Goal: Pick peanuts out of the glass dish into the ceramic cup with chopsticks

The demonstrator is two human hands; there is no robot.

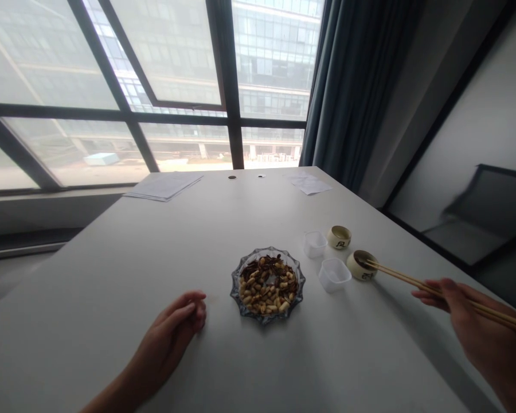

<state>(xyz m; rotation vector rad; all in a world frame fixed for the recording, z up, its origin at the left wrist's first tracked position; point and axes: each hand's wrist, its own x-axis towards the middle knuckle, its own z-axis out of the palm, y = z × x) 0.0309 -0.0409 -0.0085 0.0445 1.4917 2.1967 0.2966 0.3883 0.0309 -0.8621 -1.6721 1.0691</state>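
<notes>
window (270, 63): spread behind the scene, pouring in daylight.
table (112, 275): stretched white toward the glass, topped with papers (165, 186) at the far end.
right hand (477, 327): closed around the chopsticks (398, 275), reaching in from the right.
left hand (176, 327): curled loosely just left of the glass bowl (264, 318), with nothing visibly held.
chopsticks: dipped at the tips into the nearer cup (356, 271); judged mid-use, with any catch too shadowed to tell.
farther cup (333, 240): stood just behind, apart from the chopsticks.
plastic tubs (334, 278): sat between glass bowl and cups.
peanuts (247, 298): lay in the glass bowl beside dark brown pieces (258, 265); looked plentifully left, with the amount done impossible to judge.
</notes>
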